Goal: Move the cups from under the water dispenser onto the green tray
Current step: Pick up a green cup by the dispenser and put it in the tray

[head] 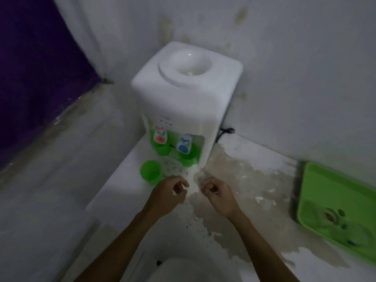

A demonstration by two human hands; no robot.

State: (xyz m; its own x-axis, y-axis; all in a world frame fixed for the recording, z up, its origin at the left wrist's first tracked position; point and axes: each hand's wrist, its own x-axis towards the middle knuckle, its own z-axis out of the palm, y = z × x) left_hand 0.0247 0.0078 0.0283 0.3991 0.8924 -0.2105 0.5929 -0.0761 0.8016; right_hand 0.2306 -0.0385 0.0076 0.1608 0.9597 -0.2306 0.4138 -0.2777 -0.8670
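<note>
Cups in green plastic sit at the foot of the white water dispenser (183, 94): one cup (161, 147) under the red-marked tap at about 11 o'clock from the hands, a second cup (189, 157) under the blue-marked tap at 12 o'clock, and a third cup (150, 171) standing free on the surface (122, 190) just beside the drip grille, at 10 o'clock. The left hand (166, 197) and right hand (218, 195) hover close together in front of the dispenser, fingers loosely curled inward and holding nothing, neither touching a cup. The green tray (337, 212) lies well apart at 3 o'clock, against the wall, on a stained, peeling patch of the surface.
</note>
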